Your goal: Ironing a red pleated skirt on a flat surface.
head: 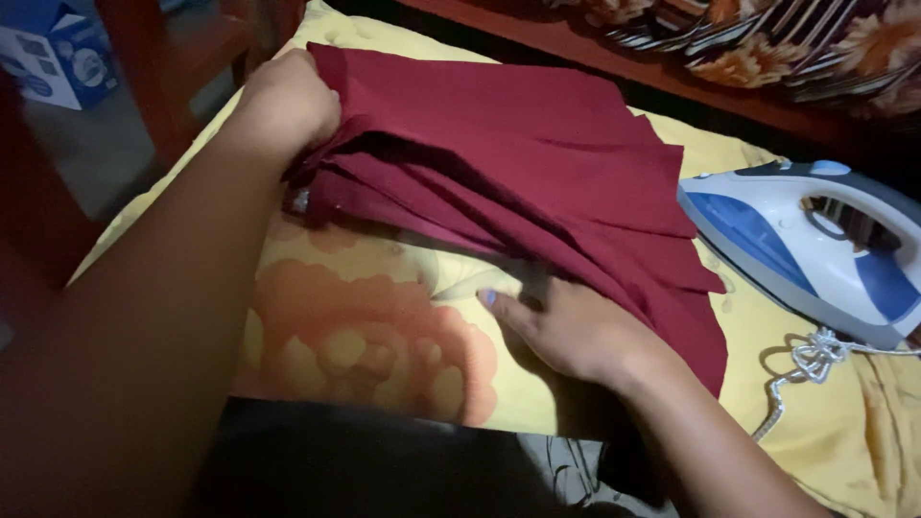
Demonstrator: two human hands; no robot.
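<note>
A folded maroon garment (518, 163) lay across a yellow sheet with a large orange flower print (369, 336), its layered edges fanning out toward the person. The left hand (283, 105) was closed in a fist on the garment's upper left corner, bunching the cloth there. The right hand (576, 331) lay flat and open on the sheet at the garment's lower edge, its fingers partly tucked under the cloth, so how far they reached could not be told. Just beside the garment on the right, a blue and white iron (815, 245) rested on the sheet, close to the fabric's right corner, with its white cord (806, 364) coiled in front of it. A blue and white box (53, 48) sat well apart at the upper left, and a flowered, striped cloth (767, 38) lay beyond a dark wooden edge (595, 62) at the top.
</note>
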